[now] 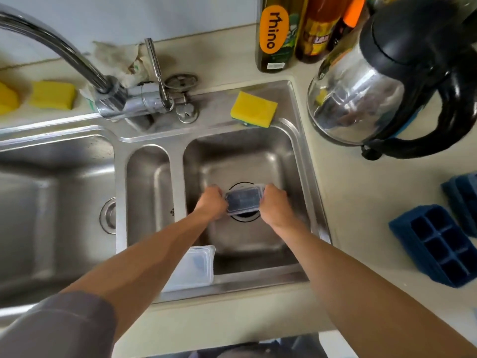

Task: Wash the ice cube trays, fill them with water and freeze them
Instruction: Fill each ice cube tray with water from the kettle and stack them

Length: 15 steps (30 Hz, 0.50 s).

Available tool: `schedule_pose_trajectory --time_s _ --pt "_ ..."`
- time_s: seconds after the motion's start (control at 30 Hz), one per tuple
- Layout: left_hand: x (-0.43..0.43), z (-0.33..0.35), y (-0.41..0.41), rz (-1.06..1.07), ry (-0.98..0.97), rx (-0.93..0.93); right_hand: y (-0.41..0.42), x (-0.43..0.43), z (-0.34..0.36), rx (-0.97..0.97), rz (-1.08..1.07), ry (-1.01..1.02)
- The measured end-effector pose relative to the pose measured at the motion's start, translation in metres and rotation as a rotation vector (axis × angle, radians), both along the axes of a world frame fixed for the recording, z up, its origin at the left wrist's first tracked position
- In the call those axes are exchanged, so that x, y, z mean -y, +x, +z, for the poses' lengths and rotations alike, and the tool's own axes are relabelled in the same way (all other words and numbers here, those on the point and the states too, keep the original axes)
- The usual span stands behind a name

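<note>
Down in the right sink basin point(278, 156), above the drain, I hold a dark blue ice cube tray with a clear lid point(244, 202). My left hand point(210, 204) grips its left end and my right hand point(275, 202) grips its right end. A clear plastic lid point(196, 267) leans at the basin's near left corner. A blue ice cube tray point(436, 245) lies uncovered on the counter to the right, and another blue tray point(462, 197) sits behind it, cut by the frame edge.
The faucet point(59, 45) arcs off to the upper left, with no water seen. A yellow sponge point(254, 108) lies on the sink's back ledge and another sponge point(53, 95) at the left. A steel kettle point(387, 81) and bottles point(277, 34) stand back right. The large left basin point(51, 202) adjoins.
</note>
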<state>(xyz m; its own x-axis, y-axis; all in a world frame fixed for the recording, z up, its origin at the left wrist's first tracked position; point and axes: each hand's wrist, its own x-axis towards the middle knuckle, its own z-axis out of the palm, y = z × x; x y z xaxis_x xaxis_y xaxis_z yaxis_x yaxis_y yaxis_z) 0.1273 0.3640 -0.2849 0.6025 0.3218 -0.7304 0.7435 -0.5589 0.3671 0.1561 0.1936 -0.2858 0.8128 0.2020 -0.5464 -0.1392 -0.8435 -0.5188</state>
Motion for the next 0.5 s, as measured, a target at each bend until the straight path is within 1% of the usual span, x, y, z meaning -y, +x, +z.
schedule_pose_trajectory --time_s 0.13,0.23,0.5 --pt "0.001 -0.014 0.002 0.045 -0.035 0.024 0.006 0.002 -0.014 -0.009 -0.008 -0.068" --pt "0.001 -0.021 0.005 0.084 -0.029 0.056 0.009 0.001 -0.018 -0.061 -0.009 -0.116" --pt "0.001 -0.028 0.006 0.098 -0.021 0.018 0.009 0.0 -0.027 -0.144 -0.144 -0.105"
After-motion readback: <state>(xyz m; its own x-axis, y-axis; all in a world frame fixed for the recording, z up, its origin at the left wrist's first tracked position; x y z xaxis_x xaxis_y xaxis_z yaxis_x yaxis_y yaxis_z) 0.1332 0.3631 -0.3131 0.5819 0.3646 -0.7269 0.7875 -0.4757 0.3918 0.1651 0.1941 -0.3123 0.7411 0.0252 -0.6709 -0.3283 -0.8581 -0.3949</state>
